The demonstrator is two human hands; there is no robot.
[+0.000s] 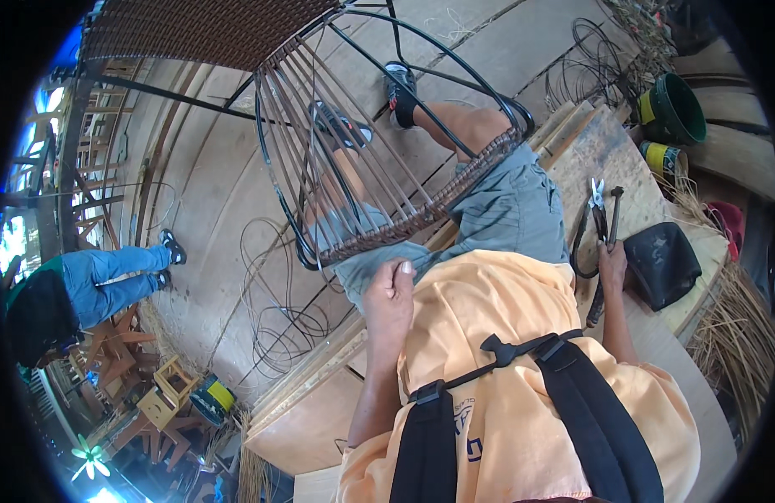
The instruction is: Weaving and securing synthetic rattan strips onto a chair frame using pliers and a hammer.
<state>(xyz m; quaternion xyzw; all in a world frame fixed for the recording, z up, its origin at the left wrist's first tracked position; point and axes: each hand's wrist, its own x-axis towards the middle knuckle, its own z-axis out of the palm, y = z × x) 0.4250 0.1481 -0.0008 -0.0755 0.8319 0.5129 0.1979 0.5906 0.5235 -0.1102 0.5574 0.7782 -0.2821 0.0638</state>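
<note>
A partly woven rattan-style chair (345,142) with a black metal frame and brown strands leans between my legs, its woven edge (438,205) against my thighs. My left hand (391,293) is closed near my lap, just below that edge; whatever it may hold cannot be made out. On the wooden bench at my right, my right hand (612,258) is closed around the shaft of a hammer-like tool (616,208). Close beside it lie cutting snips (597,201) with dark curved handles. The fingers partly hide where the tools overlap.
A black container (662,264) stands on the bench (601,151). Beyond are green buckets (674,109) and bundled strips (731,335). Loose strand coils (274,310) lie on the floor at left. Another person (111,285) stands far left, near wooden stools (165,398).
</note>
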